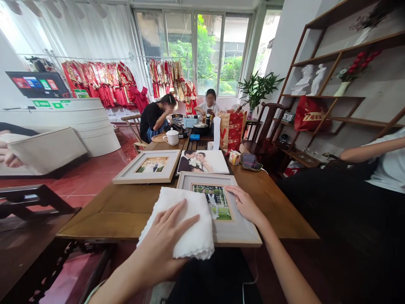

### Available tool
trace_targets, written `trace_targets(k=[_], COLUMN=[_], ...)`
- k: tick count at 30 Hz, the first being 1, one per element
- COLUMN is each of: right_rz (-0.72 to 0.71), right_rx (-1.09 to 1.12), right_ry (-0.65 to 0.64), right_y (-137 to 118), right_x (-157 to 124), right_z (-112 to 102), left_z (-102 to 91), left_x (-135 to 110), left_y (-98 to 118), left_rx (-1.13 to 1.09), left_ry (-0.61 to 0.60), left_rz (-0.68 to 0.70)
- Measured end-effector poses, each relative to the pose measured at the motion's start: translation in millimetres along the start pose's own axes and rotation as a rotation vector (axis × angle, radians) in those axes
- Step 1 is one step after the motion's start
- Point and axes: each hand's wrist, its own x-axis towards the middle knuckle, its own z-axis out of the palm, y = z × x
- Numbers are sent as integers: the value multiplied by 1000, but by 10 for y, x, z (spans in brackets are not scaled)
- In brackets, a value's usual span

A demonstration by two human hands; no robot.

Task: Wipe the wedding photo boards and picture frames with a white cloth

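A folded white cloth (186,228) lies under my left hand (167,236), which holds it with fingers spread over its top. The cloth covers the left part of a light wooden picture frame (243,242). In this frame sits a photo (217,207) of people outdoors on grass. My right hand (247,202) holds the frame at its right side, with the fingertips beside the photo's upper right corner. Behind lie another light picture frame (126,177) with a photo in it, and a large print (205,162) of a couple, close together on the table.
The wooden table (104,211) also carries a paper bag (232,131), a phone (251,161), a small box (234,157) and a white teapot (171,137). Two people sit at the far end. Another person's arm (373,150) is at the right. Shelves stand behind.
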Motion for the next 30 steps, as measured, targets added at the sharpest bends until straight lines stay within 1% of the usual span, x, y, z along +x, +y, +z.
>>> trace_targets(k=[3,7,10,13,16,18,20,22,25,27,30], right_rz=[-2,-4,-8,0,7,10,12,10,12,18,24], right_rx=[4,-3,4,-1,-17,-23,-21,-9,6,7,2], right_ry=[-3,-6,-14,-20,-11,-8,-8,-8,-3,5,11], right_y=[0,-4,-7,-6,-2,-2,-4,-9,-12,-7,2], right_x=[-4,-12,-13,-10,-6,-6,-8,-11,-13,-13,-12], right_z=[0,-8,-17,-20,-17,-15,-15,-15,-11,-7,1], left_z=[4,2,-12,-18,-1,13,20,7,-68,-146,-236], left_x=[83,263,462,721,975,1094,1148,1133,984,807,457], left_y=[-110,-182,-267,-420,-578,-643,-665,-650,-574,-488,-304], left_rx=[-24,-6,11,34,63,92,120,145,163,152,109], left_ry=[36,29,26,30,75,101,99,65,-13,-69,-131], left_rz=[35,32,43,48,57,69,89,109,112,94,73])
